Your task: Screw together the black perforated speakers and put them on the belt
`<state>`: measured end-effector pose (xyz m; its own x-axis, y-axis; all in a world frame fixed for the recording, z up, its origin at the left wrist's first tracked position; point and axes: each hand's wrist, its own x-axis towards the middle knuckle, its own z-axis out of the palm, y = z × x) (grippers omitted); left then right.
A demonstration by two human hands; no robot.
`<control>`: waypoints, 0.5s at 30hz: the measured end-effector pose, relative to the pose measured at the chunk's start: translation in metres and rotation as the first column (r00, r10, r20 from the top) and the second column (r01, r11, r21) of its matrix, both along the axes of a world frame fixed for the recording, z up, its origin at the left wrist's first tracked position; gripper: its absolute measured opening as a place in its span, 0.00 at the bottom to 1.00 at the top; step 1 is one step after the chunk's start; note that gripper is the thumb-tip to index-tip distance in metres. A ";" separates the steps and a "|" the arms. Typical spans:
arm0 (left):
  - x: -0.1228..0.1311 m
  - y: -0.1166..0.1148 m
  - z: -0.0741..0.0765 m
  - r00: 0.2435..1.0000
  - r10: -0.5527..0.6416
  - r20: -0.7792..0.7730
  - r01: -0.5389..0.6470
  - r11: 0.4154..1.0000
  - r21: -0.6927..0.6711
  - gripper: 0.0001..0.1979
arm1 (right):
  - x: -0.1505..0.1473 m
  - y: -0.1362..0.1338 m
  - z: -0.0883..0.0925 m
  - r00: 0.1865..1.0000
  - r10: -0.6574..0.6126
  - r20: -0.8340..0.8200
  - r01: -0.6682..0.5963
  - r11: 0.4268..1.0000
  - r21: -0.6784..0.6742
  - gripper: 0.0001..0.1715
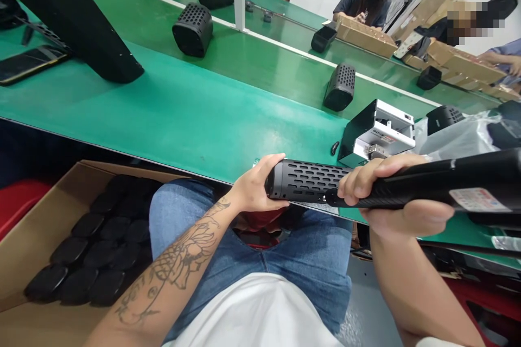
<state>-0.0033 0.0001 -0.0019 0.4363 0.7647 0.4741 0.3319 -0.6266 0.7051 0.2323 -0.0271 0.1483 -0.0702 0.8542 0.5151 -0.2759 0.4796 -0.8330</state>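
My left hand [255, 187] is wrapped around the end of a black perforated shell [305, 180] held lying sideways above my lap, at the near edge of the green belt. My right hand [391, 195] grips a long black tool [456, 187] with a white label, its tip pressed against the right end of the shell. Both hands are closed on what they hold.
A cardboard box [24, 227] of black caps sits at my left knee. More black perforated shells [192, 30] stand on the green conveyor [203, 114]. A small black-and-white machine [378, 133] and a plastic bag lie at the right. Other people work across the line.
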 end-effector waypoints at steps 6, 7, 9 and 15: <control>0.000 0.000 0.001 1.000 -0.003 0.011 0.003 1.000 -0.002 0.58 | -0.001 0.000 -0.001 0.996 0.093 -0.017 -0.094 0.995 -0.041 0.23; 0.001 0.000 0.001 1.000 -0.003 0.010 0.003 1.000 -0.005 0.58 | 0.000 0.001 -0.001 0.995 0.098 -0.019 -0.099 0.994 -0.051 0.23; 0.000 0.000 0.000 1.000 -0.003 0.008 0.003 1.000 -0.007 0.58 | 0.001 0.003 -0.002 0.993 0.114 -0.027 -0.115 0.991 -0.062 0.23; 0.000 0.001 0.000 1.000 -0.003 0.007 0.003 1.000 -0.005 0.58 | -0.001 0.007 -0.007 0.987 0.156 -0.032 -0.157 0.987 -0.033 0.22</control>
<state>-0.0028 0.0007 -0.0018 0.4355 0.7659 0.4729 0.3252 -0.6238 0.7107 0.2316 -0.0204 0.1410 -0.1892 0.8517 0.4887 -0.3700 0.3992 -0.8389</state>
